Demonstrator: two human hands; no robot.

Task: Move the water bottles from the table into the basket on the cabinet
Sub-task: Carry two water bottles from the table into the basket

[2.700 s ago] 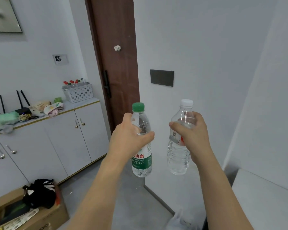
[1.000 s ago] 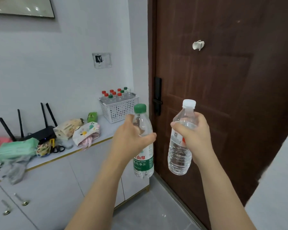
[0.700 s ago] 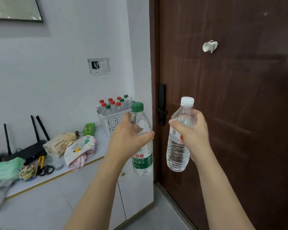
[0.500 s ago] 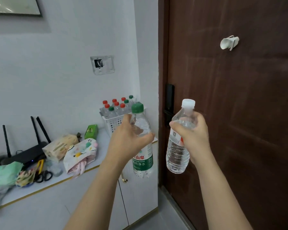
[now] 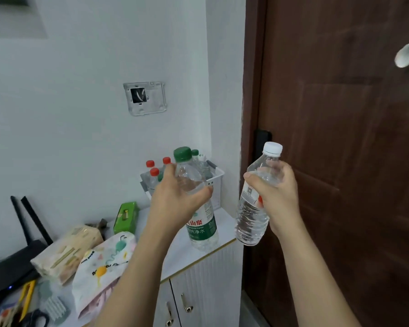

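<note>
Bottles near basket (image 5: 216,177), not yet inside.
Left hand (image 5: 175,204) grips green-capped bottle (image 5: 200,218), right hand (image 5: 278,192) white-capped bottle (image 5: 254,210); several already inside basket.

white wall (image 5: 80,138), brown door (image 5: 340,138), white cabinet (image 5: 210,279).

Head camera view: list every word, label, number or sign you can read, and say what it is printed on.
"山泉" in red, with "纯净水" in white below it: green label of the green-capped clear plastic bottle in the left hand.
White label with a small code on the white-capped clear plastic bottle in the right hand: too small to read.
Black lettering on the white cartoon-print pouch: too blurred to read.
</note>
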